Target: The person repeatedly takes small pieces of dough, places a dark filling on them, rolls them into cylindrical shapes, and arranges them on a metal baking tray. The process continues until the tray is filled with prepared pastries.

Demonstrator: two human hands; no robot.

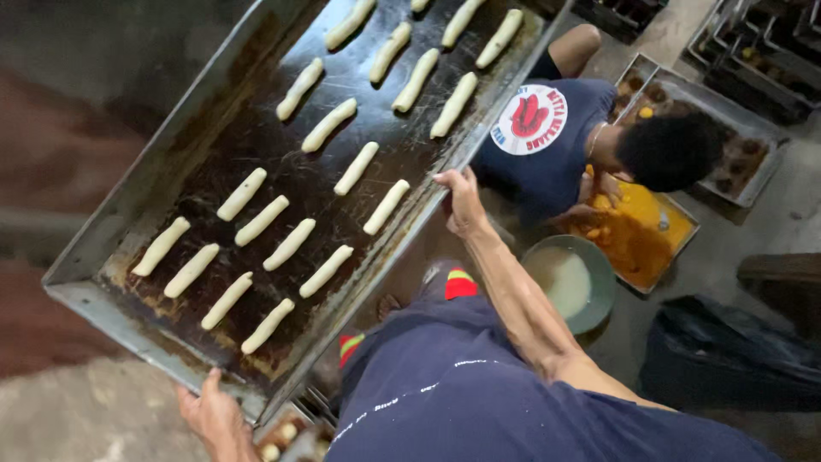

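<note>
A large dark metal baking tray (128,224) is carried above the floor, tilted across the view. Several pale dough sticks (289,244) lie on it in rows. My left hand (214,417) grips the tray's near corner at the bottom. My right hand (462,201) holds the tray's right long edge, arm stretched out from my dark blue shirt.
Another person in a dark blue shirt (547,137) crouches on the floor to the right, hands over a tray of orange filling (641,235). A round bowl of pale liquid (571,281) sits beside it. More trays (735,137) lie beyond, a dark bag (727,351) at right.
</note>
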